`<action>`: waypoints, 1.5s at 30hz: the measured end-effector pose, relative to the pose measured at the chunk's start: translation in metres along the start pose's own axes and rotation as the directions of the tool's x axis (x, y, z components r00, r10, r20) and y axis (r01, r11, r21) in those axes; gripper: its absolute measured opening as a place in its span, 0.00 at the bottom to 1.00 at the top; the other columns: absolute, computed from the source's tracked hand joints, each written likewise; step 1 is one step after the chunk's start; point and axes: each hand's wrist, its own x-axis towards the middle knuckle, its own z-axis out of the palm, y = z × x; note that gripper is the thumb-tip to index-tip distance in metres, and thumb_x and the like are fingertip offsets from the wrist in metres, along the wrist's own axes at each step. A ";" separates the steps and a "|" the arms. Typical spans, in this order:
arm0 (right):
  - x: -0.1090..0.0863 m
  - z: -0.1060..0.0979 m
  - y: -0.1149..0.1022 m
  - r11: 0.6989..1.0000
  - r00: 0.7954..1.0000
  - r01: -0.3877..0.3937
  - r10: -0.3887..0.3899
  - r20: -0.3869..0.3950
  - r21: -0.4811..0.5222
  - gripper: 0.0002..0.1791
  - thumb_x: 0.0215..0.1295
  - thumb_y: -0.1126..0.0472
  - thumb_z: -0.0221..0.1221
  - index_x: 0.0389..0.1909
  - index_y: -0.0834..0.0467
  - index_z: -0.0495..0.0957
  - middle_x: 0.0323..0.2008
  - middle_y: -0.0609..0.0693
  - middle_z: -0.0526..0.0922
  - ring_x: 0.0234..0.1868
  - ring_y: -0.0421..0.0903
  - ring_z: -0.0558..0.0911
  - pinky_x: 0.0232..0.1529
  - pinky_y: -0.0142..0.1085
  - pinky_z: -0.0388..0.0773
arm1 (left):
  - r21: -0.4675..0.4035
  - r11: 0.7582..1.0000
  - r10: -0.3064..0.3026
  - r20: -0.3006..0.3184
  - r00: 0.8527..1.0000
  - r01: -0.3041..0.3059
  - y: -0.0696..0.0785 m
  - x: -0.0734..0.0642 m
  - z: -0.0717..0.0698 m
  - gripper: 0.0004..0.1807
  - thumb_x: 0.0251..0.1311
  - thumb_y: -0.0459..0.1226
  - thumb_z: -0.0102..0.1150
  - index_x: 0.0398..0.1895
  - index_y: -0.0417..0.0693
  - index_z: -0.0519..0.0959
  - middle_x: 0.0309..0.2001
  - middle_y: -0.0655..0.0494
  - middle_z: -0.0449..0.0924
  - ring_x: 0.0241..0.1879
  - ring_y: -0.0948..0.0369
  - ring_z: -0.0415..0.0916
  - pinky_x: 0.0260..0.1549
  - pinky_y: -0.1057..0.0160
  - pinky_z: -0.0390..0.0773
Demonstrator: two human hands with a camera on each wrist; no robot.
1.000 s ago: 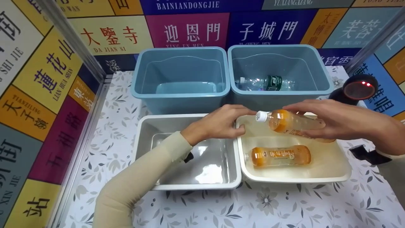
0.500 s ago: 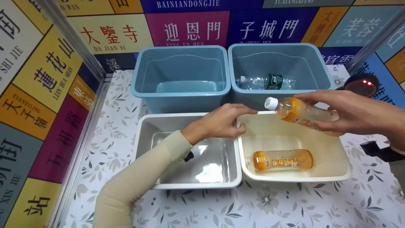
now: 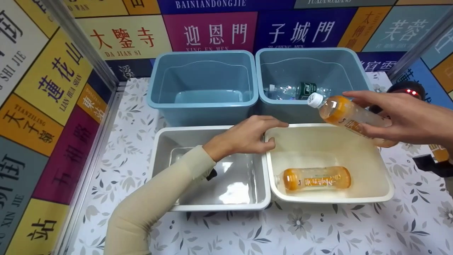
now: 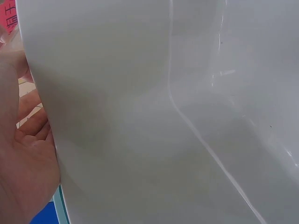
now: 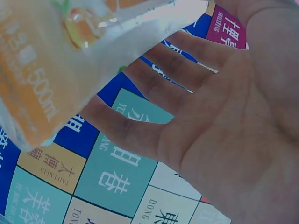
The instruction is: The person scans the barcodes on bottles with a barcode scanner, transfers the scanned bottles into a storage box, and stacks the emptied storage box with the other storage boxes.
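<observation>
My right hand (image 3: pixel 407 115) grips a clear drink bottle (image 3: pixel 339 109) with an orange label and white cap. The cap points left and up, overlapping the front rim of the right blue bin in the head view. In the right wrist view, fingers curve round the bottle (image 5: pixel 51 60), its label reading 500ml. Below lies a similar orange bottle (image 3: pixel 316 178), on its side in the cream bin (image 3: pixel 354 198). My left hand (image 3: pixel 249 134) rests by the adjoining rims of the grey bin (image 3: pixel 212 207) and cream bin, fingers loosely bent and holding nothing.
Two blue bins stand behind: the left one (image 3: pixel 201 106) and the right one (image 3: pixel 348 78), which holds a clear bottle with a green label (image 3: pixel 307 90). A black round-headed device (image 3: pixel 407 88) with red lights stands at the right. Printed panels (image 3: pixel 212 33) wall the table (image 3: pixel 247 233).
My right hand has carried the orange-labelled bottle up and to the right, tilting it more. The bottle in the cream bin has rolled slightly toward the front. My left hand stays put.
</observation>
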 end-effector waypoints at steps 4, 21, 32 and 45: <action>-0.001 0.001 0.008 1.000 1.000 -0.023 0.023 -0.003 0.012 0.44 0.68 0.55 0.61 0.80 0.40 0.50 0.63 0.61 0.74 0.53 0.62 0.79 0.44 0.60 0.82 | -0.003 1.000 -0.009 0.009 1.000 0.009 0.000 0.000 0.000 0.30 0.60 0.42 0.50 0.69 0.57 0.73 0.65 0.61 0.77 0.59 0.67 0.75 0.58 0.67 0.77; -0.008 -0.003 0.043 0.984 0.982 -0.167 0.171 -0.075 0.061 0.46 0.71 0.50 0.57 0.81 0.43 0.40 0.62 0.73 0.72 0.54 0.78 0.76 0.44 0.69 0.75 | -0.002 1.000 0.005 0.005 1.000 -0.005 0.000 0.000 0.002 0.30 0.60 0.41 0.50 0.70 0.57 0.73 0.65 0.60 0.77 0.58 0.66 0.76 0.57 0.67 0.78; -0.006 -0.005 0.066 0.984 0.970 -0.179 0.179 -0.164 0.012 0.49 0.67 0.50 0.62 0.81 0.53 0.45 0.59 0.70 0.72 0.49 0.69 0.77 0.46 0.64 0.79 | 0.013 1.000 0.025 -0.016 1.000 -0.025 0.000 -0.001 0.003 0.30 0.60 0.41 0.50 0.69 0.56 0.73 0.64 0.59 0.78 0.58 0.65 0.76 0.55 0.66 0.78; -0.008 0.006 0.090 0.980 0.942 -0.197 0.179 -0.283 -0.037 0.48 0.58 0.55 0.70 0.77 0.57 0.57 0.56 0.68 0.70 0.46 0.62 0.71 0.42 0.49 0.85 | 0.014 1.000 0.010 -0.017 1.000 -0.010 0.000 -0.002 0.001 0.30 0.61 0.42 0.50 0.69 0.56 0.73 0.64 0.60 0.78 0.60 0.66 0.75 0.59 0.66 0.76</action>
